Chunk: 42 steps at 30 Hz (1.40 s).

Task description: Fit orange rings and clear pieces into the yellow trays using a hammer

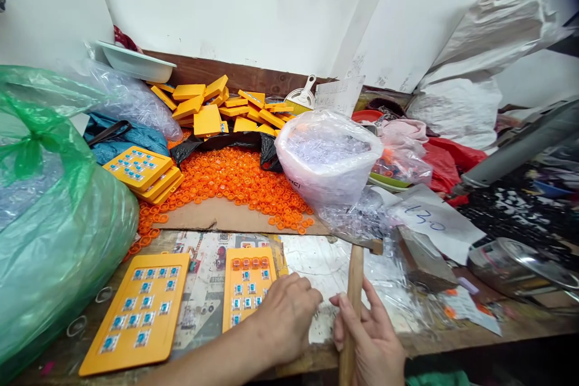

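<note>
My left hand lies curled, knuckles up, on the right edge of a yellow panel set with small blue squares and a top row of orange caps. What its fingers hold, if anything, is hidden. Just to the right, my right hand grips the wooden handle of a hammer, which stands nearly upright with its head near a clear bag. A second yellow panel with blue squares lies further left on the bench.
A heap of orange caps lies on cardboard behind the panels. Behind them are stacked yellow panels and loose yellow plates. A green bag fills the left. A bag of clear pieces and a metal lid sit right.
</note>
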Each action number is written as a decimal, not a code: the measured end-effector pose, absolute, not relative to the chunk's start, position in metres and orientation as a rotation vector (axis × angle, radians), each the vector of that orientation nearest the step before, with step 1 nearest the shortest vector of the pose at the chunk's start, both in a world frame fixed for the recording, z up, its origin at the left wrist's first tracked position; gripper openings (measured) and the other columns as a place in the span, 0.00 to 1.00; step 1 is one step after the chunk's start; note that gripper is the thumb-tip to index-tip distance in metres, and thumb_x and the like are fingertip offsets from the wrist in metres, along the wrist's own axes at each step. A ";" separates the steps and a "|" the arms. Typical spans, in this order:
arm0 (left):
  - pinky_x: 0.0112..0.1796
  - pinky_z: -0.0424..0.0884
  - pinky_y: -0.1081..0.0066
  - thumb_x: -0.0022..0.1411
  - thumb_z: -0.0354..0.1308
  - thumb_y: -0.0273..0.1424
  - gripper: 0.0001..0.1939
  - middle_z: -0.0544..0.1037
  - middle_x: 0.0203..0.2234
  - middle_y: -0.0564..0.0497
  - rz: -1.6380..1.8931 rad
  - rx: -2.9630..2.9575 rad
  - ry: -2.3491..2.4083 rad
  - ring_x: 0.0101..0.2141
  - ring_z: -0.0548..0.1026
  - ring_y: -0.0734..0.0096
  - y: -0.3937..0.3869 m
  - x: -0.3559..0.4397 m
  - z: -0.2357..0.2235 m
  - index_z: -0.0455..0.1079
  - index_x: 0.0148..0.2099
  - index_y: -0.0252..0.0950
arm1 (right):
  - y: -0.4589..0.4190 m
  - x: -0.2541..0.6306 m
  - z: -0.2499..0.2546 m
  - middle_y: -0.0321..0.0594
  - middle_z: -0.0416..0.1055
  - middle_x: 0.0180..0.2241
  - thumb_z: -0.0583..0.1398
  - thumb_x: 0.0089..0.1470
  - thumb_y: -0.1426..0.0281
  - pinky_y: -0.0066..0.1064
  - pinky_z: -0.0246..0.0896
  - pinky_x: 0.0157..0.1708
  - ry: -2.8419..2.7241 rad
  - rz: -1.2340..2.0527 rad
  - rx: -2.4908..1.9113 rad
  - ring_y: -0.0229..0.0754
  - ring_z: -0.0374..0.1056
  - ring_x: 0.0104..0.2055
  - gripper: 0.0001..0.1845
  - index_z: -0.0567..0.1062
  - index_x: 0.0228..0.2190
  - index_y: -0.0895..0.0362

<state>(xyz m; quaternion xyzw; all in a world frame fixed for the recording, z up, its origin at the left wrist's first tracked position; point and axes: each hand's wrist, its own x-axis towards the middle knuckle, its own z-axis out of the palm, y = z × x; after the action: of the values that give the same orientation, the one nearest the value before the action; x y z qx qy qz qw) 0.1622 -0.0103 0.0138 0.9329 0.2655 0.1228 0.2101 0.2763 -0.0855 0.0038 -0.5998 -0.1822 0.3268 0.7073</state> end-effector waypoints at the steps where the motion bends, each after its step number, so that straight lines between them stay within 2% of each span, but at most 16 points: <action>1: 0.36 0.72 0.64 0.57 0.50 0.20 0.11 0.77 0.31 0.44 0.395 2.573 0.793 0.34 0.73 0.61 -0.008 0.154 0.014 0.71 0.38 0.31 | -0.086 0.276 0.002 0.33 0.75 0.25 0.70 0.40 0.62 0.18 0.55 0.13 -0.422 0.727 -1.344 0.28 0.58 0.15 0.46 0.59 0.58 0.56; 4: 0.38 0.72 0.61 0.58 0.49 0.19 0.14 0.76 0.34 0.44 0.645 2.448 1.007 0.36 0.73 0.60 -0.001 0.127 0.013 0.68 0.45 0.32 | -0.088 0.276 -0.006 0.33 0.75 0.26 0.68 0.43 0.61 0.19 0.53 0.12 -0.492 0.730 -1.413 0.28 0.56 0.14 0.43 0.60 0.58 0.56; 6: 0.37 0.72 0.60 0.57 0.51 0.20 0.14 0.76 0.33 0.45 0.760 2.385 1.097 0.36 0.73 0.60 0.003 0.113 0.011 0.67 0.46 0.33 | -0.091 0.275 -0.010 0.37 0.77 0.32 0.67 0.44 0.60 0.21 0.57 0.12 -0.600 0.707 -1.503 0.30 0.60 0.15 0.38 0.66 0.55 0.55; 7: 0.37 0.72 0.60 0.57 0.51 0.20 0.14 0.76 0.33 0.45 0.776 2.383 1.112 0.35 0.73 0.60 0.004 0.109 0.011 0.66 0.46 0.33 | -0.092 0.274 -0.011 0.39 0.78 0.37 0.67 0.44 0.60 0.23 0.63 0.17 -0.685 0.675 -1.541 0.33 0.66 0.19 0.33 0.70 0.52 0.55; 9: 0.36 0.72 0.61 0.57 0.51 0.20 0.14 0.76 0.32 0.46 0.793 2.394 1.106 0.35 0.72 0.60 0.003 0.105 0.011 0.66 0.47 0.34 | -0.096 0.272 -0.011 0.38 0.76 0.45 0.65 0.46 0.60 0.27 0.70 0.35 -0.883 0.590 -1.585 0.41 0.75 0.35 0.23 0.76 0.46 0.53; 10: 0.36 0.72 0.61 0.58 0.51 0.20 0.14 0.76 0.33 0.46 0.811 2.395 1.098 0.35 0.72 0.60 0.003 0.105 0.011 0.65 0.47 0.34 | -0.099 0.270 -0.011 0.37 0.75 0.47 0.64 0.48 0.61 0.27 0.67 0.44 -0.978 0.549 -1.590 0.43 0.73 0.44 0.20 0.78 0.44 0.51; 12: 0.37 0.72 0.61 0.58 0.50 0.20 0.16 0.76 0.34 0.46 0.850 2.392 1.090 0.35 0.73 0.61 0.002 0.105 0.013 0.63 0.49 0.34 | -0.104 0.269 -0.008 0.33 0.75 0.48 0.62 0.51 0.63 0.25 0.62 0.51 -1.111 0.492 -1.588 0.43 0.70 0.50 0.18 0.77 0.45 0.48; 18: 0.35 0.71 0.59 0.57 0.50 0.19 0.20 0.75 0.33 0.47 0.733 2.484 1.156 0.35 0.72 0.59 0.005 0.098 0.016 0.60 0.52 0.35 | -0.111 0.268 -0.008 0.35 0.76 0.46 0.59 0.55 0.65 0.24 0.66 0.45 -1.335 0.341 -1.572 0.42 0.73 0.46 0.18 0.75 0.48 0.46; 21: 0.36 0.70 0.60 0.56 0.49 0.17 0.24 0.75 0.34 0.48 0.752 2.480 1.144 0.36 0.72 0.59 0.007 0.098 0.012 0.58 0.55 0.39 | -0.111 0.269 -0.011 0.37 0.77 0.38 0.57 0.57 0.66 0.19 0.67 0.37 -1.507 0.374 -1.589 0.37 0.75 0.37 0.20 0.72 0.52 0.47; 24: 0.39 0.70 0.59 0.56 0.51 0.18 0.25 0.76 0.36 0.47 0.858 2.400 1.134 0.38 0.72 0.60 0.007 0.098 0.007 0.58 0.56 0.38 | -0.110 0.270 -0.010 0.36 0.75 0.31 0.57 0.57 0.67 0.17 0.66 0.31 -1.587 0.387 -1.610 0.34 0.73 0.29 0.21 0.70 0.53 0.46; 26: 0.40 0.70 0.58 0.55 0.53 0.19 0.24 0.76 0.35 0.48 0.917 2.324 1.156 0.38 0.73 0.60 0.008 0.097 0.004 0.60 0.54 0.37 | -0.109 0.269 -0.007 0.36 0.76 0.33 0.57 0.57 0.68 0.18 0.66 0.32 -1.581 0.356 -1.596 0.35 0.73 0.30 0.21 0.70 0.53 0.45; 30: 0.41 0.70 0.59 0.54 0.53 0.20 0.23 0.77 0.32 0.50 0.959 2.213 1.171 0.36 0.74 0.62 0.008 0.096 0.002 0.62 0.53 0.37 | -0.107 0.267 -0.001 0.37 0.76 0.41 0.56 0.57 0.73 0.23 0.67 0.39 -1.529 0.238 -1.519 0.40 0.74 0.41 0.24 0.68 0.54 0.45; 35: 0.41 0.70 0.59 0.54 0.55 0.21 0.24 0.78 0.31 0.51 0.928 2.145 1.205 0.36 0.75 0.62 0.010 0.097 0.001 0.62 0.53 0.38 | -0.108 0.265 -0.009 0.37 0.76 0.33 0.54 0.58 0.69 0.19 0.67 0.33 -1.590 0.340 -1.593 0.36 0.74 0.30 0.22 0.70 0.53 0.45; 38: 0.41 0.70 0.60 0.53 0.56 0.21 0.24 0.78 0.30 0.51 0.894 2.118 1.232 0.36 0.75 0.63 0.010 0.097 0.000 0.63 0.53 0.38 | -0.107 0.263 -0.019 0.37 0.77 0.41 0.55 0.57 0.65 0.22 0.67 0.42 -1.438 0.455 -1.604 0.39 0.74 0.40 0.20 0.72 0.51 0.46; 40: 0.41 0.70 0.61 0.53 0.56 0.21 0.24 0.78 0.30 0.52 0.871 2.098 1.230 0.35 0.75 0.65 0.011 0.096 0.002 0.63 0.53 0.38 | -0.104 0.261 -0.022 0.38 0.75 0.47 0.58 0.55 0.63 0.26 0.63 0.49 -1.238 0.541 -1.586 0.42 0.71 0.48 0.19 0.75 0.48 0.50; 42: 0.41 0.71 0.63 0.51 0.58 0.21 0.26 0.78 0.30 0.53 0.832 2.066 1.215 0.34 0.76 0.67 0.013 0.095 0.006 0.63 0.53 0.38 | -0.099 0.259 -0.021 0.39 0.74 0.49 0.62 0.51 0.61 0.29 0.62 0.52 -1.010 0.617 -1.566 0.45 0.68 0.52 0.21 0.76 0.47 0.53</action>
<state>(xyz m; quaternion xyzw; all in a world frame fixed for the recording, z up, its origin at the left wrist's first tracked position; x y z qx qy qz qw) 0.0947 0.0134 0.0063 0.7774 0.4572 0.3129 0.2978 0.2590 -0.0985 -0.0210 -0.6633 -0.4276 0.2613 0.5558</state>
